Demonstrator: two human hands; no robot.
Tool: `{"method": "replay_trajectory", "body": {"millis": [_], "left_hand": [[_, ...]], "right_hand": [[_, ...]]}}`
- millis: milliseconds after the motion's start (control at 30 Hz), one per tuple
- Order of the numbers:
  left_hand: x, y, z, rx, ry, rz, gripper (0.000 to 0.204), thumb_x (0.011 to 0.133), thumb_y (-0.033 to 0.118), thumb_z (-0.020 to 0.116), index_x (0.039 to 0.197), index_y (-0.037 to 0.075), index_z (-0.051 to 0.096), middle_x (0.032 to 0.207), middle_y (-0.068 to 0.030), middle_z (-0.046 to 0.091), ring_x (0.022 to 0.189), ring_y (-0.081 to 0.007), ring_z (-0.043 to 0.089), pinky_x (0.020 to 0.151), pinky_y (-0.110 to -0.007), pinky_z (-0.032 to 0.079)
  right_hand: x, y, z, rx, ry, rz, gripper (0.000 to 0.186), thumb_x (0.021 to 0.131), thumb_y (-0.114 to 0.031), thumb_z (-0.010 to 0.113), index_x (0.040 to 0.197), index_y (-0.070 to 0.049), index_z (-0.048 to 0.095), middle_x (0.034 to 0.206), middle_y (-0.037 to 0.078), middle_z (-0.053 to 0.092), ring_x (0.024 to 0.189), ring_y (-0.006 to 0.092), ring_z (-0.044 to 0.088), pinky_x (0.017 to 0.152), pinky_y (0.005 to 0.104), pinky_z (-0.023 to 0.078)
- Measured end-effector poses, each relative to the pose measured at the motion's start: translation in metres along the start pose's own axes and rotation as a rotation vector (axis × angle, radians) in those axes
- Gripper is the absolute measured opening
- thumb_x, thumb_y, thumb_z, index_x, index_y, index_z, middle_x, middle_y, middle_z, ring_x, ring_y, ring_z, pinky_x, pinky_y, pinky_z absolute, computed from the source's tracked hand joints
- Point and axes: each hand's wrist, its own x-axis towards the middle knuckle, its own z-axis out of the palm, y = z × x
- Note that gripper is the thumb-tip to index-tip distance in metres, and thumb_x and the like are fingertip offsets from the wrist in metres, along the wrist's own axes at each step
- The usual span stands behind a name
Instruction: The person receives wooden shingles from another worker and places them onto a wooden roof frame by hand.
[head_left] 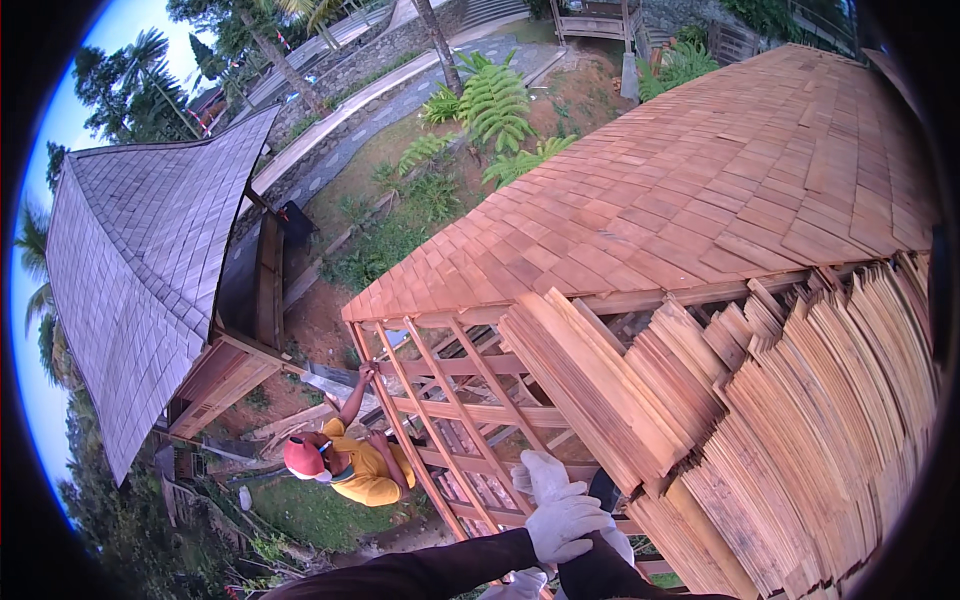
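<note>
A brown shingle roof slopes away, a grey roof well apart on the left. Loose shingles stand in packed rows along the brown roof's near edge, toward its right corner. By its left corner the bare frame shows; a co-worker in yellow has a hand at its outer side. The gloved left hand, fingers part-bent, lies over the right hand, beside the shingles; I cannot tell whether either grips anything.
</note>
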Motion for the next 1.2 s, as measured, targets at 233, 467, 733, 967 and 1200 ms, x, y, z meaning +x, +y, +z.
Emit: {"method": "replay_trajectory", "body": {"millis": [233, 467, 733, 967, 1200], "left_hand": [[0.002, 0.002, -0.006, -0.005, -0.023, -0.009, 0.047, 0.087, 0.028, 0.065, 0.129, 0.007, 0.063, 0.126, -0.0141, 0.066, 0.128, -0.0377, 0.057, 0.117, -0.057, 0.033], [0.0, 0.0, -0.002, 0.011, -0.014, -0.018, 0.051, 0.087, 0.029, 0.065, 0.136, 0.013, 0.063, 0.127, -0.0078, 0.068, 0.127, -0.0324, 0.059, 0.122, -0.058, 0.029], [0.008, 0.0, -0.003, -0.008, -0.019, 0.008, 0.046, 0.087, 0.03, 0.065, 0.126, 0.006, 0.065, 0.124, -0.0135, 0.067, 0.126, -0.0372, 0.058, 0.117, -0.056, 0.035], [0.01, 0.0, -0.003, 0.002, -0.014, 0.016, 0.046, 0.088, 0.03, 0.065, 0.127, 0.006, 0.064, 0.125, -0.0136, 0.067, 0.125, -0.0376, 0.058, 0.117, -0.056, 0.035], [0.013, 0.003, -0.006, 0.008, -0.02, 0.016, 0.046, 0.09, 0.031, 0.064, 0.128, 0.005, 0.064, 0.125, -0.0137, 0.067, 0.125, -0.0377, 0.059, 0.116, -0.056, 0.036]], "right_hand": [[-0.005, -0.007, 0.005, -0.013, 0.009, 0.002, 0.034, 0.097, -0.03, 0.071, 0.117, -0.002, 0.067, 0.086, 0.011, 0.074, 0.067, 0.0187, 0.068, 0.064, 0.0328, 0.058], [0.0, -0.003, 0.002, 0.007, 0.0, 0.005, 0.033, 0.097, -0.03, 0.07, 0.115, -0.002, 0.067, 0.084, 0.011, 0.073, 0.065, 0.0189, 0.068, 0.063, 0.0332, 0.057], [-0.005, -0.008, -0.001, 0.032, 0.0, -0.004, 0.034, 0.097, -0.03, 0.07, 0.117, -0.003, 0.066, 0.083, 0.01, 0.072, 0.066, 0.0186, 0.067, 0.064, 0.0327, 0.056], [-0.006, -0.015, -0.001, 0.002, -0.003, -0.002, 0.035, 0.097, -0.031, 0.069, 0.117, -0.003, 0.066, 0.085, 0.01, 0.072, 0.068, 0.0182, 0.067, 0.065, 0.0324, 0.055], [-0.014, -0.021, 0.002, -0.01, 0.008, -0.008, 0.035, 0.097, -0.032, 0.067, 0.115, -0.003, 0.067, 0.085, 0.01, 0.073, 0.068, 0.0178, 0.067, 0.065, 0.0319, 0.055]]}}
